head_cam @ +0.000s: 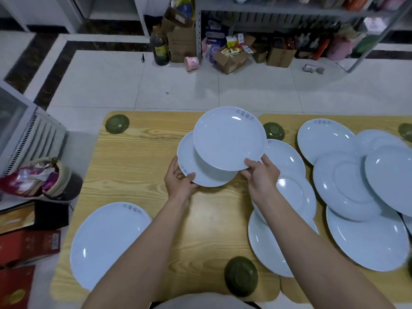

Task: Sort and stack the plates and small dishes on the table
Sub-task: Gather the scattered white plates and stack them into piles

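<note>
My right hand (262,175) grips the near rim of a white plate (227,139) held above the wooden table (138,157). Under it, my left hand (178,179) holds a second white plate (196,168) by its near-left edge. Another white plate (107,241) lies alone at the near left. Several white plates overlap in a loose heap on the right (347,184). Small dark green dishes lie upside down at the far left corner (117,123), behind the held plates (273,131), at the near edge (240,275) and at the far right (405,131).
A basket with wrappers (44,179) and red boxes (26,244) sit left of the table, beside a white appliance (24,128). Beyond the table lies tiled floor with cardboard boxes (231,59), a dark bottle (159,47) and metal shelving (289,10).
</note>
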`<state>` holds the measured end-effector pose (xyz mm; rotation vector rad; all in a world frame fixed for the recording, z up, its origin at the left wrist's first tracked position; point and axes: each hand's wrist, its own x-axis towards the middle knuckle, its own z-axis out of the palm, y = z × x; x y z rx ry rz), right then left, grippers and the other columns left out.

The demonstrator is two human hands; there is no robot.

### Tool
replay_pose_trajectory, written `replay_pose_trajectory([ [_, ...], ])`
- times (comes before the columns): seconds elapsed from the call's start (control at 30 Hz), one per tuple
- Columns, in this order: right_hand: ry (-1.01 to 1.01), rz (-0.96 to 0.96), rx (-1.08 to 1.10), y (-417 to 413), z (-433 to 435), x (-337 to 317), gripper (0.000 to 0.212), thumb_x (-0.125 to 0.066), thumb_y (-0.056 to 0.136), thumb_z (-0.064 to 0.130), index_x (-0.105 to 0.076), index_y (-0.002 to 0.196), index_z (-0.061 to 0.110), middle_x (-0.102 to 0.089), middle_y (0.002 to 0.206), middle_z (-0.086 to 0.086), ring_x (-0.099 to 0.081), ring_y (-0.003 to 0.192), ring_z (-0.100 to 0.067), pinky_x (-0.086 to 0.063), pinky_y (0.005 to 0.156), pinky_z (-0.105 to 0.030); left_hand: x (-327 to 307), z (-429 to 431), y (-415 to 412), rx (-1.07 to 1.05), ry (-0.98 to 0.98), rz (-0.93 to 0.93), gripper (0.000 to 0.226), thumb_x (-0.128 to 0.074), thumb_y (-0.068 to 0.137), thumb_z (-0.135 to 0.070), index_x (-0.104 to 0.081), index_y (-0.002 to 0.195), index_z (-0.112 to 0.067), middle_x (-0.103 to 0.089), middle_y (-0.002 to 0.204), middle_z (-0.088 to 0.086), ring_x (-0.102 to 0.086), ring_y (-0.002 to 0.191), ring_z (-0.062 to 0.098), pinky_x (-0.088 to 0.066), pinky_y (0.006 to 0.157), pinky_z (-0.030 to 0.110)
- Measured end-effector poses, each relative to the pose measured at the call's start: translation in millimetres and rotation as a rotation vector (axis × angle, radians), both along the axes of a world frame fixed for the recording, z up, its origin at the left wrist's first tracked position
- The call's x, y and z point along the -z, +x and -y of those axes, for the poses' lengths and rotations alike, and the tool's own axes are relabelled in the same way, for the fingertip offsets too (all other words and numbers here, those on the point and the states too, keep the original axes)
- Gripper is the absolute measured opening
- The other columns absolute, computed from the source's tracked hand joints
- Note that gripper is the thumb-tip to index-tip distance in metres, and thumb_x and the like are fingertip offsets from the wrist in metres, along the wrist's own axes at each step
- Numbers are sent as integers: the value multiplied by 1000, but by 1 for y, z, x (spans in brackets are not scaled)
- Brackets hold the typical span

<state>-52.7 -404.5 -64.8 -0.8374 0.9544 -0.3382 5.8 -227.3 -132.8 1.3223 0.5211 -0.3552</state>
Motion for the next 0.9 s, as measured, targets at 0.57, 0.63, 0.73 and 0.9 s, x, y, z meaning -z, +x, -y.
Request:
replay_pose_trajectory([
  [0.57,-90,294,-176,-92,-55,-38,79,-70,84,-8,-40,150,23,-76,108,2,-72,99,-17,-60,72,-28,-60,-87,-124,-179,-112,178,83,-73,76,13,-51,137,-38,-65,120,6,-71,99,19,-61,67,35],
  [0.63,-99,299,-202,-98,-65,-39,79,-70,84,-7,-38,151,22,-76,103,8,-72,98,-14,-60,72,-27,-62,-101,-134,-203,-103,183,83,-73,76,13,-50,140,-36,-64,123,8,-70,101,23,-60,66,34],
  [0.73,-95,301,-213,-104,-81,-38,79,-70,84,-8,-39,151,22,-76,101,11,-72,97,-13,-60,71,-28,-65,-122,-145,-233,-88,191,85,-73,76,13,-47,142,-34,-64,124,9,-71,98,23,-60,67,36],
  [0.9,-58,305,-197,-110,-113,-37,78,-69,83,-9,-40,150,21,-76,106,-3,-73,92,-16,-59,68,-28,-61,-161,-153,-276,-96,189,85,-72,77,13,-47,143,-34,-65,122,11,-71,97,23,-61,66,37],
])
